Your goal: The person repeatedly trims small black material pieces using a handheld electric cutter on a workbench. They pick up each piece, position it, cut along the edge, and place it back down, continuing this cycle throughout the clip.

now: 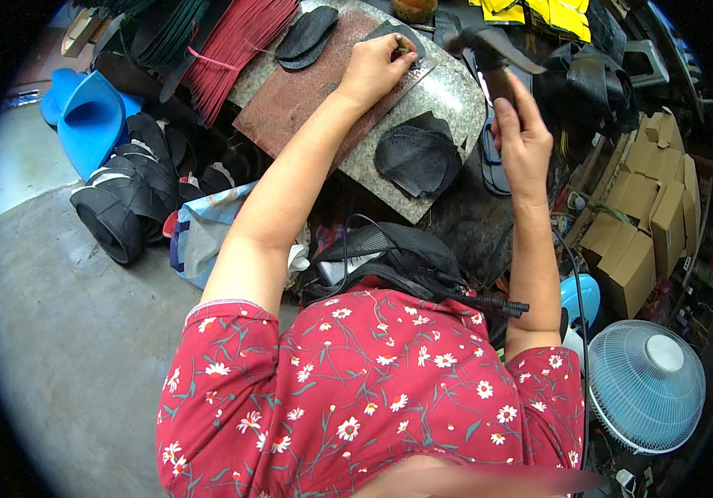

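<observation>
While a small tool point(401, 43) is pinched tight by the fingers of the left hand point(371, 73), a hammer point(493, 51) is gripped in the closed right hand point(524, 153), held up right of the red-brown board point(282, 114). Under the left hand, a dark flat piece point(385, 31) is laid; whether it is touched by the tool cannot be told. Hitting the tool seems to be the step in hand, and a straight blow seems called for. The board looks rough; the surface point(459, 93) is made of shiny, speckled stone. Bumpy black sheets point(419, 158) are piled there, and rounded pads point(307, 37) are stacked beyond.
</observation>
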Demonstrator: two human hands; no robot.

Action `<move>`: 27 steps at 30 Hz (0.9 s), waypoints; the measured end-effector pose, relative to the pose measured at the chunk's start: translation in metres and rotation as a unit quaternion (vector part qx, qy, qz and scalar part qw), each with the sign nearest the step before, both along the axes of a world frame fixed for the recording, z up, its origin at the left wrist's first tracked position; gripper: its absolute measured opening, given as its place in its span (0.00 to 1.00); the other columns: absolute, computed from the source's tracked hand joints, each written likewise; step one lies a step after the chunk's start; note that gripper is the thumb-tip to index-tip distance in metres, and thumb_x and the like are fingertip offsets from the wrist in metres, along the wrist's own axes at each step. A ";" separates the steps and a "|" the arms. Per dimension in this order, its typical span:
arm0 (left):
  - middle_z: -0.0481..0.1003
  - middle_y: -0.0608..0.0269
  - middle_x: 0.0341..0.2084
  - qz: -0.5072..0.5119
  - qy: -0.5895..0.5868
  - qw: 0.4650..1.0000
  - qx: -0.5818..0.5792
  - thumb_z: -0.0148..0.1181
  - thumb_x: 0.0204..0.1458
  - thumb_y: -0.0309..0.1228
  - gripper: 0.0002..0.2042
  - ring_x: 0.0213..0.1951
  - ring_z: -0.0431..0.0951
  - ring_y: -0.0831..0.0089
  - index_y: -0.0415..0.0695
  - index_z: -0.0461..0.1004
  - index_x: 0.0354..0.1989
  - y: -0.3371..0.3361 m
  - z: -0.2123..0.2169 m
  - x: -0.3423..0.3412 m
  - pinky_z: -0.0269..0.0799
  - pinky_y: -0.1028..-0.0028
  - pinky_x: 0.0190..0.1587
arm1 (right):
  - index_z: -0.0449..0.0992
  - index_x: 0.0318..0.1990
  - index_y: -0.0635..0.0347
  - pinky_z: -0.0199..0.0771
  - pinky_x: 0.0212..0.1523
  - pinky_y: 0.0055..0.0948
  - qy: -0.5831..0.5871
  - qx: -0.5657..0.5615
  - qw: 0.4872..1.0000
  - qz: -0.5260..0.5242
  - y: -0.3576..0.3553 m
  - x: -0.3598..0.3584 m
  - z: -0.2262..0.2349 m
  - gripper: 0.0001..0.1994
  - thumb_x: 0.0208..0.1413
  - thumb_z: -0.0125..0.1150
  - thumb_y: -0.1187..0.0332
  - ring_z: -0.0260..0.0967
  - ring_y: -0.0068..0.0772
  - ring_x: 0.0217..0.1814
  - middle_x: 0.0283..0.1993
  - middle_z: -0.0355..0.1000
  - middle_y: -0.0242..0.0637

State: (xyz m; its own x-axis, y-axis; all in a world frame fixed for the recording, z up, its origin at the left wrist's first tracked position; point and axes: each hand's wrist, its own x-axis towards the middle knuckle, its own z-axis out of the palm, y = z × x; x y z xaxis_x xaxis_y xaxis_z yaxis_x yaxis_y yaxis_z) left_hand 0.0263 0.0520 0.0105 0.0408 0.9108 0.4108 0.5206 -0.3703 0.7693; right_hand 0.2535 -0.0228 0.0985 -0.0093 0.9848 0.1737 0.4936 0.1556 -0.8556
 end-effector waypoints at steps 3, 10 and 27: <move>0.80 0.59 0.26 -0.013 -0.103 0.990 -0.093 0.62 0.52 0.28 0.06 0.29 0.81 0.76 0.38 0.77 0.34 0.001 0.002 0.001 0.77 0.74 0.32 | 0.69 0.61 0.56 0.59 0.22 0.14 0.104 0.062 0.992 0.037 -0.003 -0.002 0.017 0.19 0.63 0.55 0.67 0.58 0.11 0.23 0.26 0.68 0.25; 0.79 0.60 0.28 0.020 -0.412 0.907 -0.085 0.59 0.56 0.25 0.05 0.29 0.80 0.77 0.37 0.75 0.36 -0.007 0.001 -0.009 0.78 0.78 0.32 | 0.73 0.58 0.50 0.70 0.32 0.21 -0.014 -0.096 0.995 -0.028 -0.007 0.001 -0.007 0.20 0.60 0.60 0.61 0.72 0.18 0.29 0.34 0.78 0.33; 0.73 0.48 0.29 0.154 0.078 0.985 -0.028 0.51 0.56 0.41 0.14 0.37 0.74 0.50 0.40 0.69 0.34 -0.014 0.014 -0.031 0.69 0.55 0.40 | 0.72 0.57 0.32 0.74 0.37 0.39 -0.234 -0.035 0.971 -0.018 0.001 -0.008 -0.052 0.19 0.58 0.56 0.50 0.77 0.46 0.39 0.39 0.78 0.41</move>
